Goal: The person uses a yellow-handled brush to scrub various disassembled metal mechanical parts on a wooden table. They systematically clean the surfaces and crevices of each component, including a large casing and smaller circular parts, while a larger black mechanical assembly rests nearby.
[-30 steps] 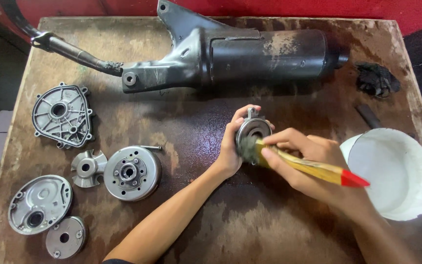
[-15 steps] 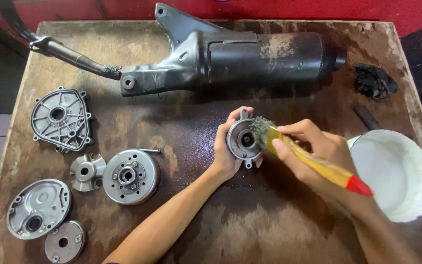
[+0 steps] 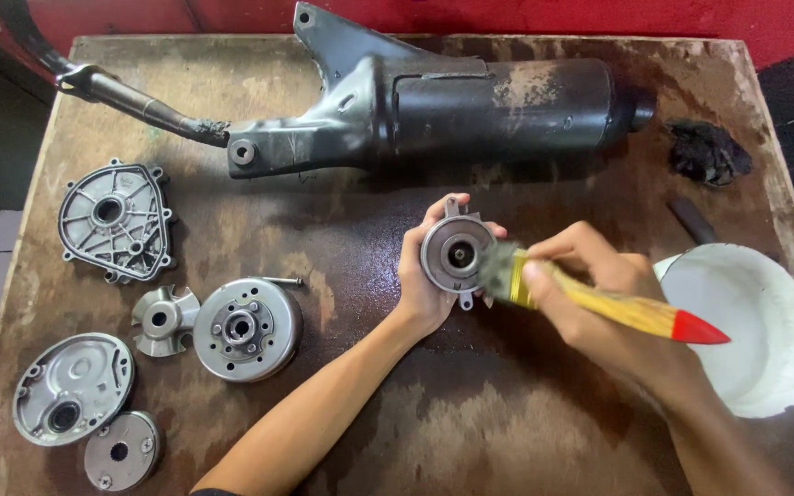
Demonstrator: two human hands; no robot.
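Honestly, with my left hand (image 3: 423,276) clasping the round metal housing (image 3: 457,253) above the wet table (image 3: 369,413) and my right hand (image 3: 590,294) gripping the brush (image 3: 599,303) at its rim, I fear oily fingers could let it slip.

We are seeing our left hand (image 3: 425,276) covering the back and left rim of the round metal part (image 3: 457,253), so its far side is staying hidden. Our right hand (image 3: 590,303) is hiding the middle of the brush (image 3: 599,303). The exhaust pipe (image 3: 130,96) is running off the top left edge. The white bowl (image 3: 765,321) is being partly covered by our right wrist. The dark clump (image 3: 708,152) on the desk (image 3: 507,441) is looking too blurred to identify.
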